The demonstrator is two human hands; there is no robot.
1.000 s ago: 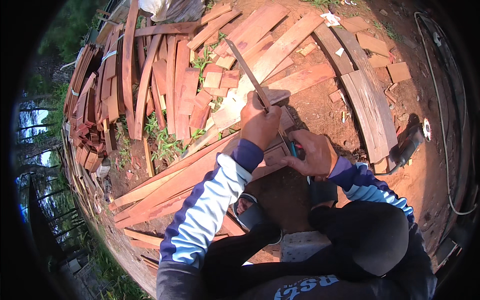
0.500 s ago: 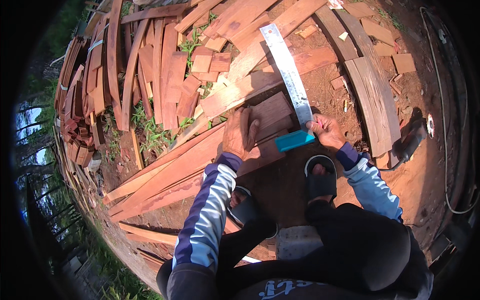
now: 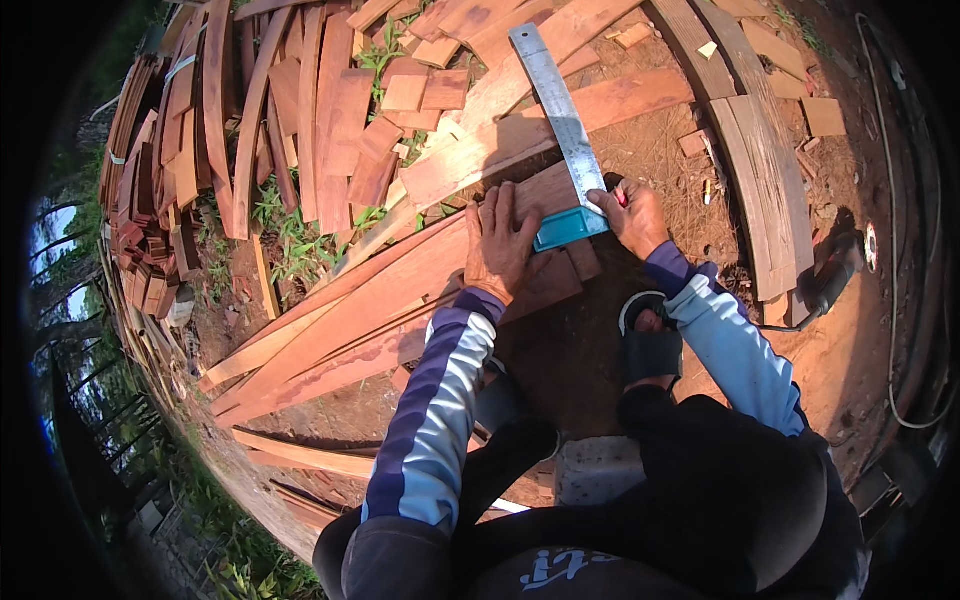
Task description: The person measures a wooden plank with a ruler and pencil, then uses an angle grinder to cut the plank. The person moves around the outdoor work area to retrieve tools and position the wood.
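- Teal-handled, flat silver metal square sits over the right end of the long reddish-brown wooden board, blade reaching past its far edge.
- Left hand: fingers spread flat on the board, not wrapped around anything.
- Right hand: fingers pinching the square's corner plus some small pinkish-red thing, can't tell what.
- Imo, snug the handle flush against the near edge and lean on that left palm so nothing skids.

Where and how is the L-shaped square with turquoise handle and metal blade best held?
Probably by its turquoise block-shaped handle, from the near side: it looks thicker and lies closest, while the long flat silver metal blade extends away.
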